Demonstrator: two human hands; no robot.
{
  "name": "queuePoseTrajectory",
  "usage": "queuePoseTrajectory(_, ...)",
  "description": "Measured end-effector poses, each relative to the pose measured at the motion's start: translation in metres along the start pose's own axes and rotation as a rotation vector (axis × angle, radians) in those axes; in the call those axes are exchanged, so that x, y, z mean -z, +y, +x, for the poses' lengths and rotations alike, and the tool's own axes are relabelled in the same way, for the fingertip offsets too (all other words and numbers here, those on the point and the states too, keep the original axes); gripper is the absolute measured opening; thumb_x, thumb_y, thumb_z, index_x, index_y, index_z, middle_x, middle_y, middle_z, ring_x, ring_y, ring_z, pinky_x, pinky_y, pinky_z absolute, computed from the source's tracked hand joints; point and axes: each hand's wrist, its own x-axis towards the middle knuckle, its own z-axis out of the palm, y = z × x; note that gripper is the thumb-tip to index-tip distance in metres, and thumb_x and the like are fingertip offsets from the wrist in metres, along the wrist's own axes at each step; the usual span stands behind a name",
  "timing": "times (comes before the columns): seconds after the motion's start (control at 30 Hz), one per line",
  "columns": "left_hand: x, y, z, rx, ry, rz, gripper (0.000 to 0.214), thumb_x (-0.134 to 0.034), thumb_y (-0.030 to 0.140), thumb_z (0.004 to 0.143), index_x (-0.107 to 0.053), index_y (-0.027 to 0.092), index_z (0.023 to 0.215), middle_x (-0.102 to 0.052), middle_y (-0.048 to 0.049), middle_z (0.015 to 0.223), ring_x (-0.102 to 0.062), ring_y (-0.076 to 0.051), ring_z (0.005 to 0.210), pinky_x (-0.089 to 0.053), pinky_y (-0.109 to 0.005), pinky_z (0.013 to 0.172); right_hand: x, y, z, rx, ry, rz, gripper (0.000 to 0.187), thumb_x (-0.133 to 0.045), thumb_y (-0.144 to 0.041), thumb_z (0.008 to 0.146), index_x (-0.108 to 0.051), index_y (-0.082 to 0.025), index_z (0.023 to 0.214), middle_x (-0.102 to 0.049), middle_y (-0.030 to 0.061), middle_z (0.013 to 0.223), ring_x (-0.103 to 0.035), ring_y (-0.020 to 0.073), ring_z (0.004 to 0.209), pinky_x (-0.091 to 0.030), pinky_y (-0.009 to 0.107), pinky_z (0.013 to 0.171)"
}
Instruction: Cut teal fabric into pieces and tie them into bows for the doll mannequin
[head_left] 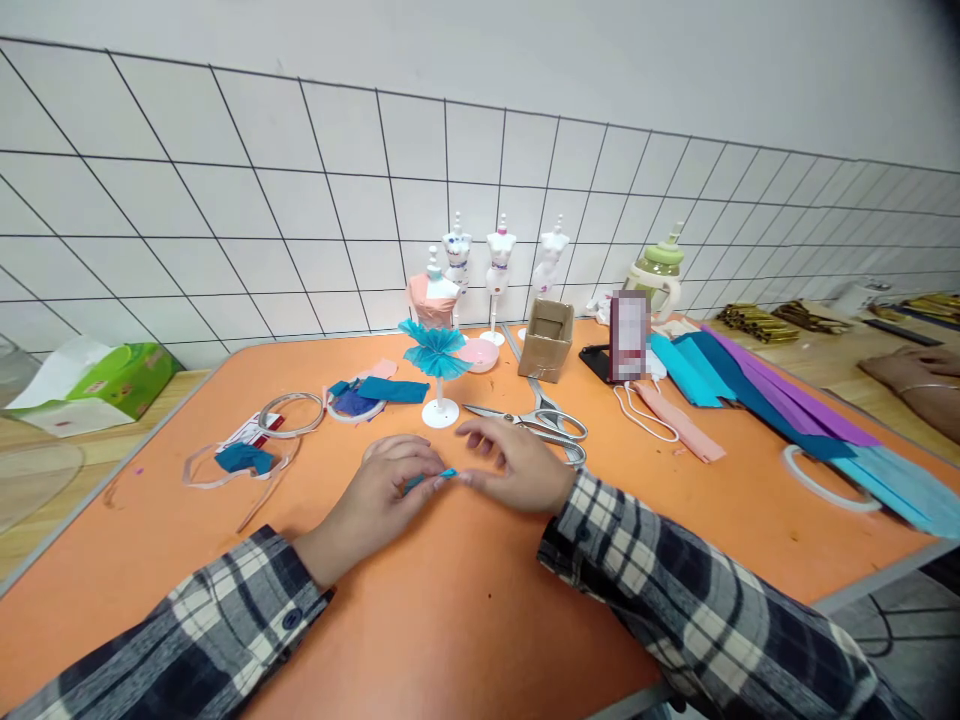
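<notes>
A small blue strip (448, 473), seemingly of crinkled paper or thin cloth, sits between the two hands, at or just above the bare near part of the orange tabletop (450, 620). Its visible long axis runs roughly left to right, the right end tilting slightly toward the far side. The left hand (394, 478) is the nearer one: its thumb and fingers pinch the strip and cover much of it, leaving a short tip sticking out to the right of that grip. The right hand (517, 462) comes in from the right, its thumb reaching left to the protruding tip, while the index finger is lifted and parted from the thumb. Whether that thumb touches the tip or stops just beside it, I cannot tell; no closed pinch shows on this side. So the free end lies directly between the left grip and the right thumb, pointing at the latter. On the far side of the hands stands a miniature dress form (439, 298) with a peach top and a pleated blue skirt (436, 352), its white round base on the table. Metal scissors (531, 422) lie just beyond the right hand, and a flat blue piece (394, 390) rests farther left.
</notes>
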Motion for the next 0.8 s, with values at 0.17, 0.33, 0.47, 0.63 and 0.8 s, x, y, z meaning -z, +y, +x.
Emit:
queuePoseTrajectory(0.17,0.000,-0.005,0.001,0.393,0.099,-0.195,0.026,-0.058,0.044,0.086,-0.069,0.021,0.085,-0.073,-0.0052,0.086,-0.065,-0.020,0.075,-0.052,-0.030,0.068,0.038,0.040,0.003,-0.329,-0.043,-0.610,0.044,-0.050,-0.019,0.088,-0.054,-0.018,0.131,-0.059,0.0154,0.117,-0.053,0.0276,0.112,-0.039,0.037,0.093)
queuePoseTrajectory(0.33,0.000,-0.005,0.002,0.627,0.076,-0.381,0.035,-0.060,0.053,0.081,-0.071,0.020,0.085,-0.074,-0.0030,0.079,-0.059,-0.016,0.059,-0.045,-0.025,0.055,0.044,0.047,0.000,-0.323,-0.243,-0.638,0.055,-0.052,-0.022,0.086,-0.046,-0.022,0.141,-0.061,0.0151,0.114,-0.059,0.0263,0.103,-0.041,0.031,0.079)
queuePoseTrajectory(0.47,0.003,-0.007,0.002,0.670,0.130,-0.394,0.038,-0.061,0.055,0.081,-0.071,0.019,0.086,-0.073,-0.0036,0.082,-0.059,-0.016,0.063,-0.043,-0.025,0.057,0.039,0.029,-0.002,-0.286,-0.302,-0.707,0.029,-0.055,-0.024,0.082,-0.066,-0.019,0.109,-0.066,0.0143,0.099,-0.063,0.0264,0.090,-0.038,0.030,0.068)
queuePoseTrajectory(0.63,0.006,-0.025,0.001,0.698,0.370,-0.410,0.037,-0.060,0.055,0.083,-0.068,0.019,0.086,-0.070,-0.0031,0.083,-0.058,-0.016,0.070,-0.043,-0.025,0.064,0.037,0.009,-0.006,-0.221,-0.251,-0.510,0.034,-0.054,-0.025,0.082,-0.056,-0.021,0.116,-0.069,0.0084,0.092,-0.063,0.0227,0.081,-0.037,0.028,0.064)
queuePoseTrajectory(0.8,0.007,-0.039,0.002,0.693,0.478,-0.529,0.037,-0.063,0.054,0.082,-0.067,0.018,0.091,-0.067,-0.0022,0.085,-0.056,-0.014,0.072,-0.042,-0.023,0.063,0.028,0.000,-0.006,-0.037,-0.154,-0.115,0.041,-0.062,-0.025,0.081,-0.047,-0.019,0.118,-0.064,0.0075,0.109,-0.060,0.0182,0.094,-0.041,0.026,0.077)
